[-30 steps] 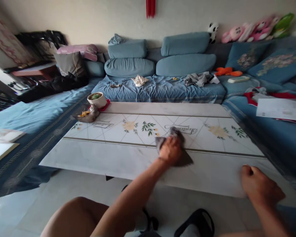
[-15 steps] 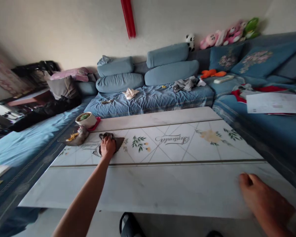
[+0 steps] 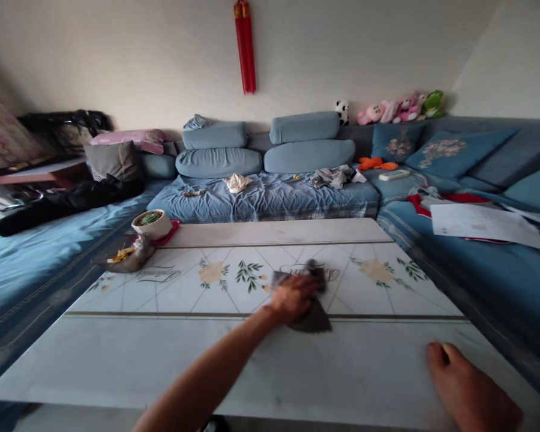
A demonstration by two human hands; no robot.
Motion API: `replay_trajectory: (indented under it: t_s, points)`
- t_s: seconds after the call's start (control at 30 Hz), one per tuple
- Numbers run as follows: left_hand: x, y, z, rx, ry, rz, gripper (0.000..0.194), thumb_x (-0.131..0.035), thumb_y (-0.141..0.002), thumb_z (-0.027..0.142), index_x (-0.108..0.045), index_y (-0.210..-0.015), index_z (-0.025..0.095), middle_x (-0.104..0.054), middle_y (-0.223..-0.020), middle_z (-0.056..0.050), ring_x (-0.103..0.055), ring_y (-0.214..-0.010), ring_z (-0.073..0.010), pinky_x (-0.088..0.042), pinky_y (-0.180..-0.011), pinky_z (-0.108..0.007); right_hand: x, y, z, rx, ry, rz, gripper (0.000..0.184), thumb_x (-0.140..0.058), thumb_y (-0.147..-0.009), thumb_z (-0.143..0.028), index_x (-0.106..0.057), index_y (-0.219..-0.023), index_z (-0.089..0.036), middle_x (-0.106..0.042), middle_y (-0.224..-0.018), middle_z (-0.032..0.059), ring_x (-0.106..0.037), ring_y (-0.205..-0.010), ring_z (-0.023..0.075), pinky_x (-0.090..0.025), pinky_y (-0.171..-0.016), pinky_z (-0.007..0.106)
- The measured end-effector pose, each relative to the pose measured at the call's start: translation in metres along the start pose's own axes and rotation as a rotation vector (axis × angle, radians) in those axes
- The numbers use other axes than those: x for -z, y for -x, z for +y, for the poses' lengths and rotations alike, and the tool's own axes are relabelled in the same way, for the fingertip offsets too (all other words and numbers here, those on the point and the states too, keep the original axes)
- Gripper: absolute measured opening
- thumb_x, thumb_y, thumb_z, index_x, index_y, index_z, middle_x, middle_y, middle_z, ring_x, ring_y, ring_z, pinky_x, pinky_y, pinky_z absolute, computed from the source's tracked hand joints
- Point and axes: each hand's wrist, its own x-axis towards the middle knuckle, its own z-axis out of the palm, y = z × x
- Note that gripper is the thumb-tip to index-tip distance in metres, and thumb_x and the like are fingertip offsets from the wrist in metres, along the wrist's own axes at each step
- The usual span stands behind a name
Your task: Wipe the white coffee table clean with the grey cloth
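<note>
My left hand (image 3: 294, 297) is closed on a grey cloth (image 3: 314, 318) and presses it against the patterned middle band of the white table (image 3: 162, 354). Part of the cloth spreads out flat in front of and behind the fingers, over some printed lettering. The hand and cloth are slightly blurred. My right hand (image 3: 468, 384) rests as a loose fist on the table's near right part; its curled fingers show nothing in them.
At the table's far left stand a white succulent pot (image 3: 155, 225) on a red saucer and a see-through container (image 3: 132, 253) with yellowish scraps. A blue sofa (image 3: 252, 201) surrounds the table, bearing crumpled clothes (image 3: 335, 177), papers (image 3: 481, 222) and plush toys (image 3: 407, 109).
My left hand has swept the cloth from the table's left end rightward to its middle. My right hand stays a fist at about the same spot. The view has tilted up a little.
</note>
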Motion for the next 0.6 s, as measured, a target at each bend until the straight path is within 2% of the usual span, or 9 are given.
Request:
replay_trajectory:
  t_s: [0.03, 0.13, 0.17, 0.23, 0.3, 0.37, 0.43, 0.53, 0.6]
  points:
    - [0.023, 0.012, -0.033, 0.125, -0.020, 0.007, 0.061, -0.070, -0.101, 0.026, -0.072, -0.162, 0.031, -0.066, -0.173, -0.005, -0.059, -0.163, -0.0251, -0.048, -0.140, -0.043, -0.002, -0.001, 0.001, 0.002, -0.004, 0.001, 0.049, -0.041, -0.111, -0.065, -0.072, -0.090, -0.032, -0.075, -0.081, 0.0127, -0.068, -0.067, 0.0368, -0.055, -0.073, 0.050]
    - [0.104, 0.036, -0.129, 0.661, -0.153, 0.080, 0.051, -0.061, -0.106, 0.021, -0.075, -0.155, 0.023, -0.068, -0.171, -0.006, -0.060, -0.160, -0.0227, -0.046, -0.138, -0.035, -0.009, -0.004, 0.005, -0.004, -0.003, 0.010, 0.056, -0.037, -0.114, -0.066, -0.073, -0.088, -0.032, -0.079, -0.084, 0.0129, -0.069, -0.065, 0.0366, -0.052, -0.069, 0.049]
    - [0.128, 0.038, -0.154, 0.781, -0.195, 0.113, 0.051, -0.055, -0.109, 0.020, -0.071, -0.157, 0.015, -0.067, -0.172, -0.011, -0.059, -0.160, -0.0260, -0.045, -0.139, -0.039, -0.011, -0.004, 0.006, -0.007, -0.004, 0.004, 0.057, -0.037, -0.114, -0.067, -0.073, -0.088, -0.032, -0.080, -0.085, 0.0122, -0.070, -0.065, 0.0366, -0.050, -0.068, 0.047]
    - [0.161, 0.032, -0.185, 0.957, -0.259, 0.167, 0.054, -0.044, -0.112, 0.018, -0.064, -0.159, 0.001, -0.063, -0.171, -0.024, -0.056, -0.160, -0.0358, -0.044, -0.138, -0.051, -0.015, -0.004, 0.008, -0.007, -0.013, -0.008, 0.055, -0.037, -0.115, -0.065, -0.073, -0.089, -0.034, -0.082, -0.088, 0.0103, -0.070, -0.066, 0.0353, -0.046, -0.065, 0.045]
    - [0.167, 0.009, -0.192, 1.030, -0.285, 0.185, 0.057, -0.041, -0.111, 0.019, -0.061, -0.158, -0.007, -0.061, -0.167, -0.034, -0.053, -0.158, -0.0454, -0.042, -0.136, -0.063, -0.017, -0.002, 0.009, -0.001, -0.021, -0.003, 0.052, -0.038, -0.115, -0.064, -0.072, -0.091, -0.034, -0.083, -0.089, 0.0090, -0.069, -0.065, 0.0331, -0.041, -0.064, 0.043]
    - [0.149, -0.030, -0.175, 0.999, -0.265, 0.161, 0.055, -0.043, -0.110, 0.021, -0.063, -0.156, -0.004, -0.063, -0.164, -0.034, -0.054, -0.157, -0.0471, -0.041, -0.135, -0.064, -0.020, 0.000, 0.010, 0.011, -0.028, 0.010, 0.050, -0.039, -0.115, -0.062, -0.071, -0.090, -0.034, -0.084, -0.089, 0.0084, -0.067, -0.062, 0.0309, -0.036, -0.064, 0.041]
    - [0.114, -0.078, -0.133, 0.866, -0.203, 0.107, 0.054, -0.046, -0.110, 0.022, -0.065, -0.157, 0.004, -0.065, -0.164, -0.029, -0.058, -0.155, -0.0417, -0.043, -0.135, -0.057, -0.021, 0.001, 0.011, 0.034, -0.024, 0.030, 0.049, -0.039, -0.116, -0.060, -0.069, -0.089, -0.033, -0.083, -0.089, 0.0081, -0.066, -0.061, 0.0291, -0.033, -0.064, 0.039]
    - [0.044, -0.137, -0.029, 0.588, -0.077, 0.010, 0.055, -0.053, -0.108, 0.023, -0.068, -0.159, 0.016, -0.068, -0.165, -0.021, -0.063, -0.152, -0.0320, -0.050, -0.131, -0.043, -0.021, 0.003, 0.010, 0.075, 0.009, 0.085, 0.047, -0.040, -0.117, -0.055, -0.070, -0.091, -0.031, -0.083, -0.090, 0.0086, -0.068, -0.064, 0.0279, -0.031, -0.063, 0.037]
    - [-0.007, -0.152, 0.054, 0.379, 0.002, -0.045, 0.057, -0.066, -0.104, 0.032, -0.070, -0.161, 0.024, -0.068, -0.169, -0.012, -0.056, -0.162, -0.0283, -0.046, -0.136, -0.038, -0.020, 0.005, 0.008, 0.100, 0.034, 0.108, 0.047, -0.041, -0.118, -0.053, -0.073, -0.093, -0.030, -0.084, -0.092, 0.0094, -0.070, -0.067, 0.0278, -0.031, -0.063, 0.037]
